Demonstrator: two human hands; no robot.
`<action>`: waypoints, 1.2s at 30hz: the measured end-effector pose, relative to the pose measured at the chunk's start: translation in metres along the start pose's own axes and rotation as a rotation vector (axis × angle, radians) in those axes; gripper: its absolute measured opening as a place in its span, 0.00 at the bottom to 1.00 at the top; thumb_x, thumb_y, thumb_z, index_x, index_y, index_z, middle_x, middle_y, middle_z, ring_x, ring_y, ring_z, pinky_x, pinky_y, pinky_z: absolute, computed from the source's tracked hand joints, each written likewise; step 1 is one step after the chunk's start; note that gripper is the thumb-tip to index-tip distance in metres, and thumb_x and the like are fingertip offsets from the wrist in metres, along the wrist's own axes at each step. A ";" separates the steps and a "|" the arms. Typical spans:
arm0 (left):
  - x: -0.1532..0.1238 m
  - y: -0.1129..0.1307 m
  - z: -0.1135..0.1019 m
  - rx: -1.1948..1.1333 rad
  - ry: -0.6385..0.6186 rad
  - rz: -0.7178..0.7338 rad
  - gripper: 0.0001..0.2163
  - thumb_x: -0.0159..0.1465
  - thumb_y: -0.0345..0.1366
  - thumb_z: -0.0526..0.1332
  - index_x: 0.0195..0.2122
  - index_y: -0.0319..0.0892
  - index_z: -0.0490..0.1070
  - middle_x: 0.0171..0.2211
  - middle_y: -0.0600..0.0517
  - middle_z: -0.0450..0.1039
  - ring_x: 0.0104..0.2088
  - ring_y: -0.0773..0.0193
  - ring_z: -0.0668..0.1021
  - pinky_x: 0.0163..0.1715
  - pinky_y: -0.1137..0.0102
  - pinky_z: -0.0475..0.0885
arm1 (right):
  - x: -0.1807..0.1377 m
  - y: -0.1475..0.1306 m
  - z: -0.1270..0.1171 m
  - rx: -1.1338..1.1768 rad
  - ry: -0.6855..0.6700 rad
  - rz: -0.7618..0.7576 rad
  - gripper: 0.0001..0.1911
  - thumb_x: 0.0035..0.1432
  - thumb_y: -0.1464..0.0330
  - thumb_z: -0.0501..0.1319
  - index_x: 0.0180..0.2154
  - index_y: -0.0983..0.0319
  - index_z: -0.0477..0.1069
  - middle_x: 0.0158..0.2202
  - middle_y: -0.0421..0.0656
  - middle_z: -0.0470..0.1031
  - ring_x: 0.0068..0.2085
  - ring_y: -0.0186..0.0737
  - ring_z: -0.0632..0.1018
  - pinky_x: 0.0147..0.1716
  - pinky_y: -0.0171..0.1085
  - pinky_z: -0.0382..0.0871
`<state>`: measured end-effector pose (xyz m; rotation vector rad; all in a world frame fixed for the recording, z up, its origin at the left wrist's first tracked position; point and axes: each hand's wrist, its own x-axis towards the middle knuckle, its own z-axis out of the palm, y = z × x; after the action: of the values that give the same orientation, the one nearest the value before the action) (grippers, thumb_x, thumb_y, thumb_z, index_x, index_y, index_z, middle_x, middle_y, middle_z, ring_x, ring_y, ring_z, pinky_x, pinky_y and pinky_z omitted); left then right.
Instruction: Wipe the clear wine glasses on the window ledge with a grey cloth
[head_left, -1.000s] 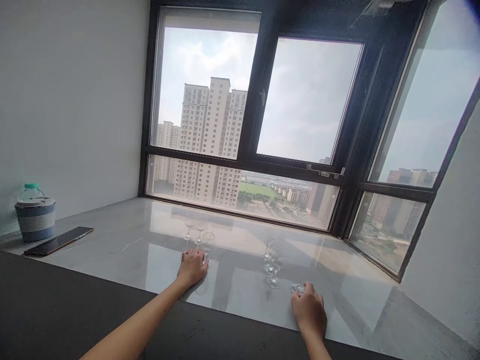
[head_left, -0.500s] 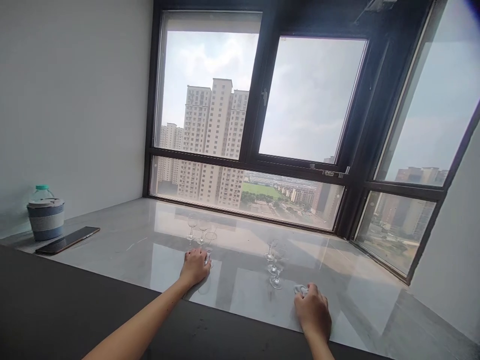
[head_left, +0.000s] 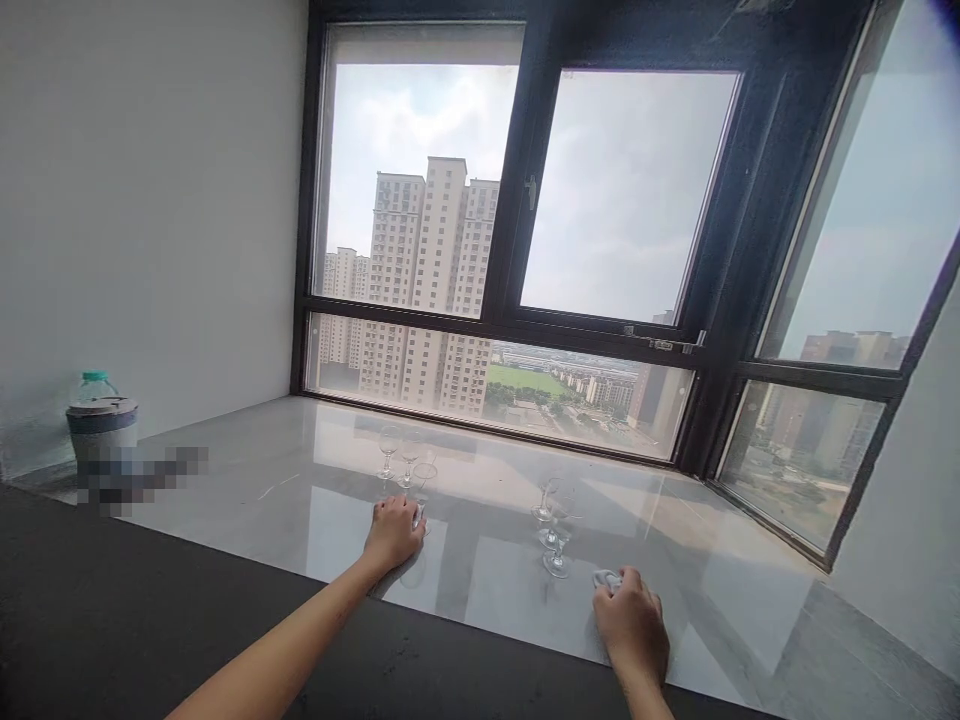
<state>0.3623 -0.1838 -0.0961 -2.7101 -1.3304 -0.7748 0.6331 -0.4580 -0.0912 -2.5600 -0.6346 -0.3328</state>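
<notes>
My left hand [head_left: 395, 530] is closed around the lower part of a stemmed glass [head_left: 425, 471], which stands on the counter with its rim showing above my fingers. Just behind it are two more clear stemmed glasses [head_left: 409, 460], upright. To the right, a group of three similar glasses [head_left: 556, 562] stands in a row running away from me. My right hand [head_left: 631, 620] rests on the counter beside this group, its fingers curled over a crumpled white cloth [head_left: 606, 579]. Part of the cloth is hidden beneath my fingers.
The glossy pale counter [head_left: 255, 530] has a dark front edge. At its left end stand a lidded cup [head_left: 105, 425] and a green-capped bottle [head_left: 94, 380], near a pixelated patch. Dark-framed windows [head_left: 495, 325] line the back, with a wall at either side.
The whole view has shifted slightly. Both hands keep their places and grips. A pixelated patch now covers the phone and the lower part of the cup at the left.
</notes>
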 end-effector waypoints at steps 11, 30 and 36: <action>0.000 -0.001 0.002 -0.006 0.018 0.009 0.12 0.63 0.43 0.55 0.37 0.41 0.74 0.40 0.45 0.72 0.45 0.52 0.72 0.50 0.57 0.58 | 0.001 0.002 0.003 -0.013 0.009 -0.001 0.19 0.61 0.70 0.51 0.52 0.68 0.65 0.46 0.54 0.74 0.51 0.52 0.72 0.43 0.40 0.65; 0.000 0.003 -0.005 -0.002 -0.024 -0.016 0.13 0.64 0.43 0.54 0.37 0.41 0.74 0.41 0.44 0.72 0.47 0.52 0.72 0.51 0.57 0.58 | 0.001 0.001 0.002 -0.008 0.012 -0.009 0.19 0.61 0.70 0.50 0.52 0.68 0.65 0.45 0.54 0.74 0.51 0.53 0.72 0.43 0.41 0.65; 0.001 0.001 -0.002 0.012 -0.007 -0.007 0.13 0.64 0.43 0.55 0.37 0.41 0.74 0.41 0.44 0.73 0.46 0.51 0.72 0.50 0.57 0.59 | 0.001 0.003 0.005 -0.012 0.020 -0.016 0.18 0.61 0.69 0.51 0.52 0.68 0.65 0.46 0.54 0.74 0.52 0.53 0.72 0.44 0.41 0.65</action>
<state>0.3627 -0.1847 -0.0936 -2.7034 -1.3421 -0.7562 0.6365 -0.4574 -0.0963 -2.5607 -0.6473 -0.3683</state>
